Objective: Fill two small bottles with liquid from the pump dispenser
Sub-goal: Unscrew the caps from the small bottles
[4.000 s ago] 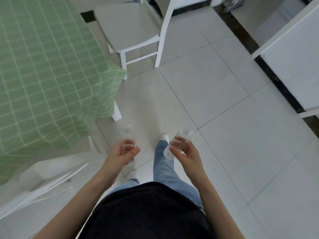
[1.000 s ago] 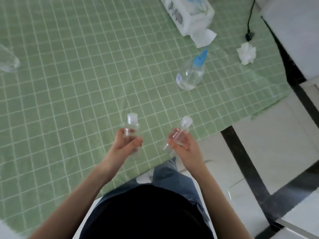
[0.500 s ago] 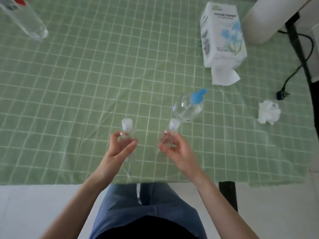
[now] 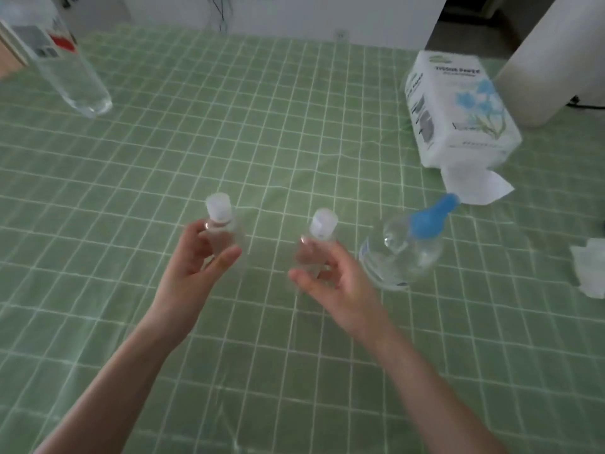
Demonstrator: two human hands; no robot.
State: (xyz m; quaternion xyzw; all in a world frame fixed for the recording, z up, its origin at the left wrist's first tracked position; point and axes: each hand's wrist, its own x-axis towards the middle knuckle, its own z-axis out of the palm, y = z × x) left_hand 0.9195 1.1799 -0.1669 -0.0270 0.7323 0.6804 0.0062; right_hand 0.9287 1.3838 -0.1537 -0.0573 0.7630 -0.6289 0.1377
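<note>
**Two small bottles in hand, both capped; dispenser standing to the right**

- Left hand (image 4: 193, 267): fingers and thumb curled round the left small bottle (image 4: 226, 234), gripping its clear body below the white cap. Bottle upright.
- Right hand (image 4: 334, 283): thumb and fingertips pinch the right small bottle (image 4: 319, 237) by its body. White cap on; bottle upright, tipped slightly.
- Both bottles sit over the middle of the table (image 4: 294, 142), which is covered by a green checked cloth. They are side by side and apart from each other. Cannot tell whether their bases touch the cloth. Fill level is not readable through the clear plastic.
- Pump dispenser (image 4: 406, 253): clear round body, blue pump head, some clear liquid inside. It stands on the table just beside the right hand, on the side nearer the right edge. Neither hand touches it.
- Tissue pack (image 4: 458, 109): white, lying toward the far right corner, one sheet pulled out toward the dispenser's blue head.
- Crumpled tissue (image 4: 589, 270): at the right edge.
- Large clear bottle (image 4: 72, 77): near the far left corner, label partly red.
</note>
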